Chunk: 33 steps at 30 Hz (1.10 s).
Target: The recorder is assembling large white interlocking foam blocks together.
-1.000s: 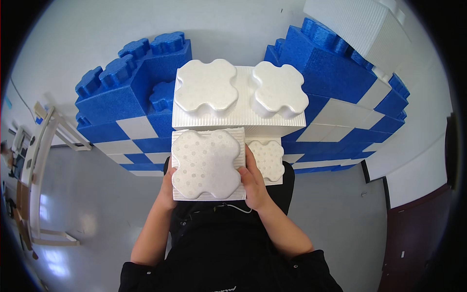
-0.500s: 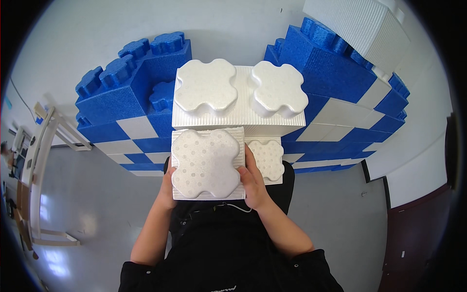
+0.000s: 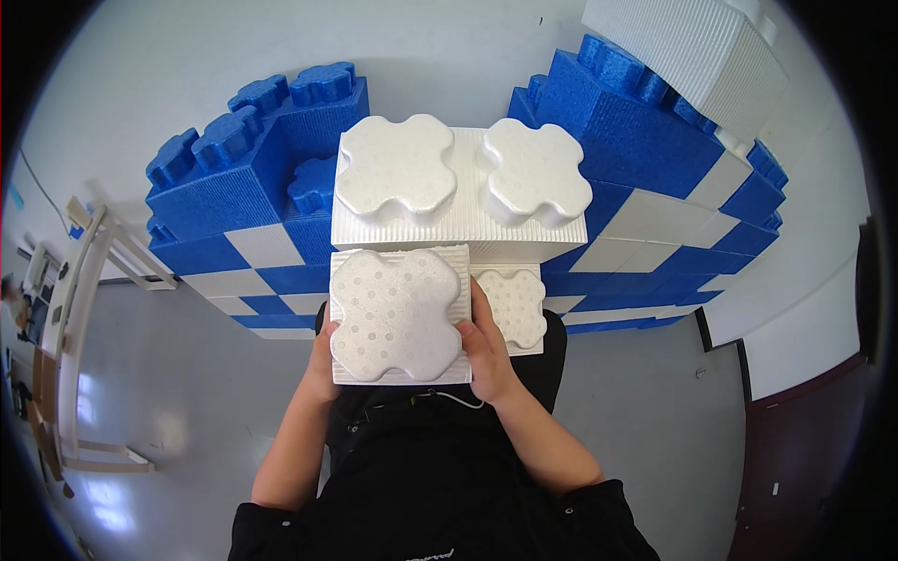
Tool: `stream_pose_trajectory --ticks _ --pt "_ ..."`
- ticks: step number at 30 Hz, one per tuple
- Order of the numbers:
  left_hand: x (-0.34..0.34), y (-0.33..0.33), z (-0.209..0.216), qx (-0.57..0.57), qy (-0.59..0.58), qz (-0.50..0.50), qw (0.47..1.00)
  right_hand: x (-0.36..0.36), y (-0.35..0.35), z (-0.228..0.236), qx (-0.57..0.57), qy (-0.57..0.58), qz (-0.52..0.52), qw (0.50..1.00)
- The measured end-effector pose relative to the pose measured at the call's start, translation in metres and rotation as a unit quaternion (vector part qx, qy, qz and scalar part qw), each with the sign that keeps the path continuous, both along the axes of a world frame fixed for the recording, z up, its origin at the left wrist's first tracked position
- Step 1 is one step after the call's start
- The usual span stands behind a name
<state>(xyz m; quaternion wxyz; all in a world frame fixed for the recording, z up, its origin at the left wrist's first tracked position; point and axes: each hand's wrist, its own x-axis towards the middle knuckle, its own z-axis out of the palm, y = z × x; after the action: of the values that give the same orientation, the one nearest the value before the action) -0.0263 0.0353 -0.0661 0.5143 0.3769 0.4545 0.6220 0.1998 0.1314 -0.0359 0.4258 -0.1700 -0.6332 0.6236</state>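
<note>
Head view, as I watch it from afar, has the white single-stud block [image 3: 398, 315] in front of the person's torso, its dimpled, four-lobed stud facing the camera. The grip is two-sided and closed on that block: the left hand [image 3: 321, 361] bears on its left side, and the right hand [image 3: 489, 353] wraps its right side with the thumb near the stud. Just beyond stands a white two-stud block [image 3: 471, 192], and to the right another white block [image 3: 514, 309] shows partly behind the right hand (whether the held one touches either, I cannot tell). Blue-and-white block stacks [image 3: 234, 201] rise farther off. To hold it well, I would press evenly from both sides, palms opposite each other, so that the block neither twists nor tips. Light foam, as I judge it, calls for broad contact rather than hard squeezing, and fingertips clear of the far edge.
</note>
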Motion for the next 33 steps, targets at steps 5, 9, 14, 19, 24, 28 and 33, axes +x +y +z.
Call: stream_pose_trajectory --ticks 5,9,14,19,24,28,33 --pt "-0.0011 -0.0004 -0.0013 -0.004 0.015 0.002 1.000 -0.0003 -0.0009 0.0027 -0.001 0.001 0.002 1.000" --pt "0.0040 0.0003 -0.0034 0.038 -0.023 0.032 0.998 -0.0006 -0.0015 0.0030 -0.008 0.005 0.005 1.000" --pt "0.0057 0.0010 -0.0047 0.066 -0.038 0.069 0.995 -0.0014 0.0015 -0.0029 0.016 0.006 -0.005 1.000" --pt "0.0044 0.0010 -0.0066 0.059 -0.042 0.070 0.995 -0.0015 0.0001 -0.0009 0.012 0.008 -0.003 1.000" --pt "0.0043 0.0009 -0.0064 0.066 -0.075 0.068 0.993 -0.0008 -0.0006 0.0010 0.005 -0.001 -0.006 1.000" --pt "0.0051 0.0003 -0.0060 0.064 -0.102 0.072 0.990 -0.0012 -0.0011 0.0007 0.006 0.002 -0.004 1.000" --pt "0.0070 0.0014 -0.0039 0.066 -0.099 0.072 0.990 -0.0002 -0.0007 0.0012 0.000 0.008 0.001 1.000"
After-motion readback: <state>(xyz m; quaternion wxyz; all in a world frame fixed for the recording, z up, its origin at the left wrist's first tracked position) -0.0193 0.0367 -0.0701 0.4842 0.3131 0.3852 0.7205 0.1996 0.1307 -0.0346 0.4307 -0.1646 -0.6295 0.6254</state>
